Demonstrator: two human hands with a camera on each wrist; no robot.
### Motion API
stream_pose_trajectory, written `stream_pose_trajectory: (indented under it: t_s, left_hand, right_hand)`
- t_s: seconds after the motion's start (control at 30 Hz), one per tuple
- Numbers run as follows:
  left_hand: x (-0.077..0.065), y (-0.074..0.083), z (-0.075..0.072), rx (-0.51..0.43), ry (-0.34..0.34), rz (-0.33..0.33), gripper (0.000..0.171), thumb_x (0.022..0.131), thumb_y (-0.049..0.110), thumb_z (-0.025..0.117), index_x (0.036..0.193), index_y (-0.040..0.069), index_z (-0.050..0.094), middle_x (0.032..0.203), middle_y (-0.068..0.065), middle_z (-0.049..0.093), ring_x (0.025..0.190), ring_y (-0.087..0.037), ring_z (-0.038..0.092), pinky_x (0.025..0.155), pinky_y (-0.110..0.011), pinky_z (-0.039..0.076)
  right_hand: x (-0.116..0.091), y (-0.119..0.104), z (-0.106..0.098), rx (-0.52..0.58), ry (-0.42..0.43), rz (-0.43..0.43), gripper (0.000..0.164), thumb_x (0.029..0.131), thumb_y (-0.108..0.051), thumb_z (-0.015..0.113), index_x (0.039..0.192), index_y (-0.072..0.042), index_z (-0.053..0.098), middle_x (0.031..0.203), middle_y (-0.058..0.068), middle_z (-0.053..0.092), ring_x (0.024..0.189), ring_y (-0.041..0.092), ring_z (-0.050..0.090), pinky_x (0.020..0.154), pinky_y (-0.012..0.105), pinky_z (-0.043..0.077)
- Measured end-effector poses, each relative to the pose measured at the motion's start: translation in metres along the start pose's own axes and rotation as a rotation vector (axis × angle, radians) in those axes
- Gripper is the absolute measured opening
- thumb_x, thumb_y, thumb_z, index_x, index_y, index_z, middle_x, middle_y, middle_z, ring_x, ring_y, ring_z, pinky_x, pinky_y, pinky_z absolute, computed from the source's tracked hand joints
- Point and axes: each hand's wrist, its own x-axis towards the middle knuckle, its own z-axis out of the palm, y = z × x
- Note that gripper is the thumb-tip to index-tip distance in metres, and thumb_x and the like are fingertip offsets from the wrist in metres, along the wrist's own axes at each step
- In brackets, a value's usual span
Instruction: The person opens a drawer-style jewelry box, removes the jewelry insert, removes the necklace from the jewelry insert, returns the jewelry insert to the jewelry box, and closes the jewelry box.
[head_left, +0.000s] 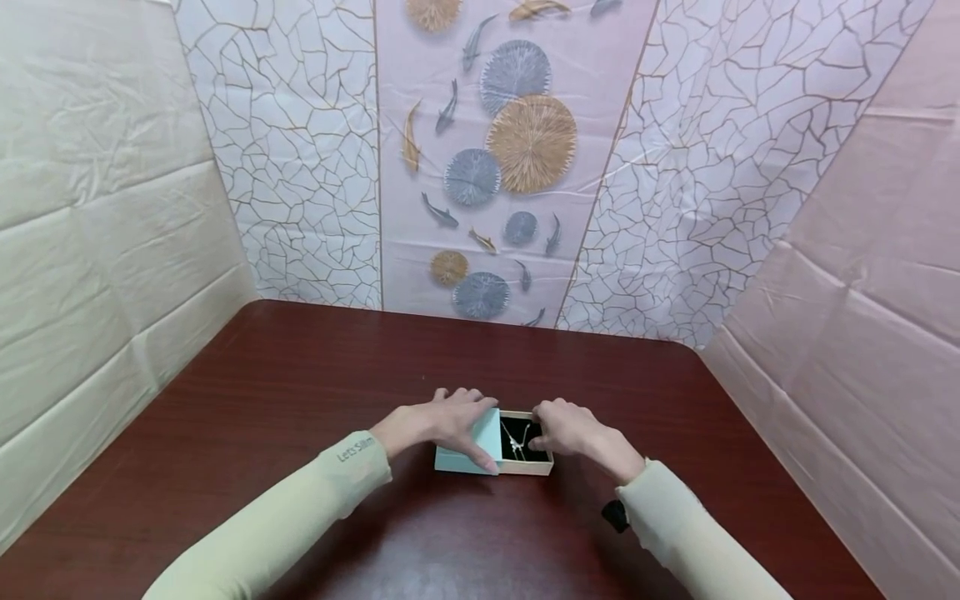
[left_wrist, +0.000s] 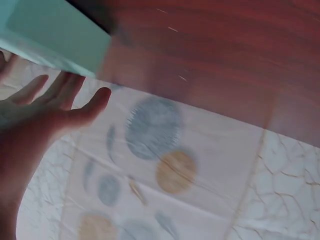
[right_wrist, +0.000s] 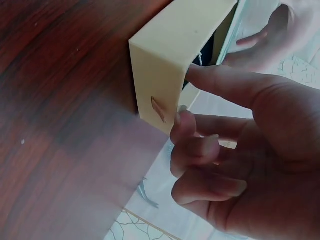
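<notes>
A jewelry box lies on the table, its pale blue sleeve (head_left: 461, 461) drawn partway off a cream drawer (head_left: 528, 468). Inside the drawer's exposed half, a silver necklace (head_left: 516, 446) rests on a black pad (head_left: 510, 425). My left hand (head_left: 448, 421) spans the sleeve from above, thumb along the near side and fingers over the far side. At the drawer's right end, my right hand (head_left: 576, 431) pinches the end wall; in the right wrist view the thumb reaches over the rim and the index fingertip is at the outer face, beside a small tab (right_wrist: 158, 110).
The dark red wooden table (head_left: 337, 358) extends around the box on all sides. A patterned cloth backdrop (head_left: 480, 233) hangs behind its far edge, with pale cloth walls (head_left: 97, 250) at left and right. A black object (head_left: 616, 516) sits at the right cuff.
</notes>
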Motion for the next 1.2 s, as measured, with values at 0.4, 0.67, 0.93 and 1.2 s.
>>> stream_pose_trajectory:
  t_s: [0.4, 0.67, 0.93, 1.2]
  left_hand:
    - [0.017, 0.016, 0.012, 0.04, 0.005, -0.038, 0.091, 0.078, 0.066, 0.066, 0.148, 0.016, 0.037, 0.143, -0.005, 0.046, 0.13, -0.025, 0.043, 0.094, -0.048, 0.038]
    - [0.018, 0.017, 0.014, 0.033, 0.019, -0.047, 0.093, 0.074, 0.066, 0.069, 0.146, 0.016, 0.04, 0.139, -0.005, 0.05, 0.126, -0.024, 0.046, 0.092, -0.051, 0.041]
    - [0.018, 0.02, 0.013, -0.006, 0.028, -0.061, 0.093, 0.073, 0.064, 0.072, 0.145, 0.014, 0.04, 0.138, -0.004, 0.051, 0.126, -0.022, 0.046, 0.092, -0.048, 0.04]
    - [0.02, 0.023, 0.011, -0.046, 0.013, -0.094, 0.095, 0.07, 0.061, 0.076, 0.143, 0.013, 0.04, 0.137, -0.003, 0.052, 0.126, -0.021, 0.049, 0.092, -0.046, 0.038]
  right_hand:
    - [0.007, -0.006, 0.004, 0.086, -0.012, 0.029, 0.018, 0.084, -0.019, 0.075, 0.079, -0.01, 0.061, 0.064, 0.001, 0.049, 0.055, 0.015, 0.044, 0.052, 0.028, 0.032]
    - [0.01, 0.005, 0.005, 0.184, 0.039, 0.015, 0.016, 0.084, -0.015, 0.074, 0.085, -0.005, 0.061, 0.074, 0.002, 0.056, 0.062, 0.015, 0.049, 0.057, 0.028, 0.038]
    - [0.01, 0.021, -0.007, 0.51, -0.048, -0.071, 0.013, 0.089, -0.007, 0.065, 0.085, -0.003, 0.053, 0.072, 0.012, 0.06, 0.06, 0.032, 0.064, 0.047, 0.037, 0.05]
    - [0.011, 0.036, -0.008, 0.812, -0.104, -0.057, 0.019, 0.09, -0.008, 0.063, 0.098, 0.004, 0.051, 0.071, 0.007, 0.055, 0.052, 0.016, 0.054, 0.05, 0.037, 0.052]
